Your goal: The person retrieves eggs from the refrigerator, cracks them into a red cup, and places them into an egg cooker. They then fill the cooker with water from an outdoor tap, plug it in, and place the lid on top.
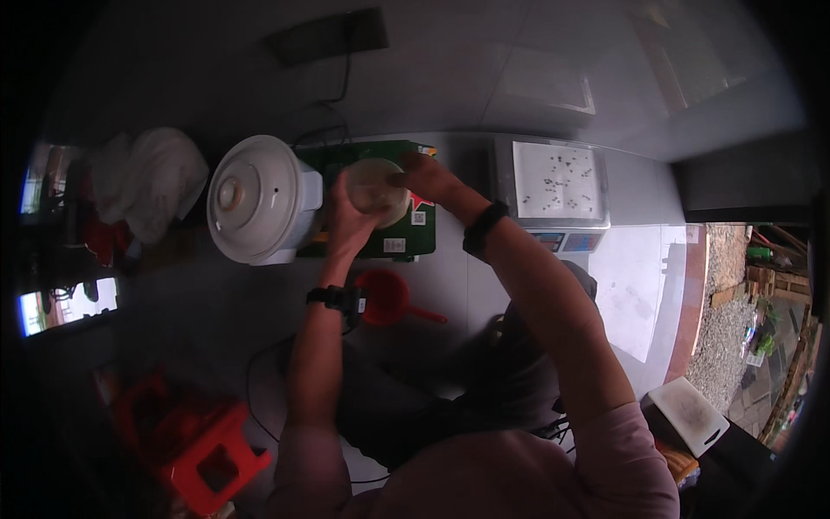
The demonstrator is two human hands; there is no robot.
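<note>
My left hand (353, 217) grips the side of a round, translucent bowl-like container (376, 193), held over a green box (421, 237). At the container's right rim is my right hand (425, 178); its fingers are blurred, and I cannot tell whether they grip the rim. What the container holds is unclear. Left of it stands a white lidded pot or cooker (256, 200). A red plastic dipper (384, 298) with a handle lies nearer to me, below the box. Both wrists carry black bands.
To the right, a scale (561, 240) bears a white sheet dotted with small dark pieces. White plastic bags (159, 175) sit far left, a red plastic stool (214, 454) lower left. A white cutting board (687, 415) lies lower right. A black cable runs near my left arm.
</note>
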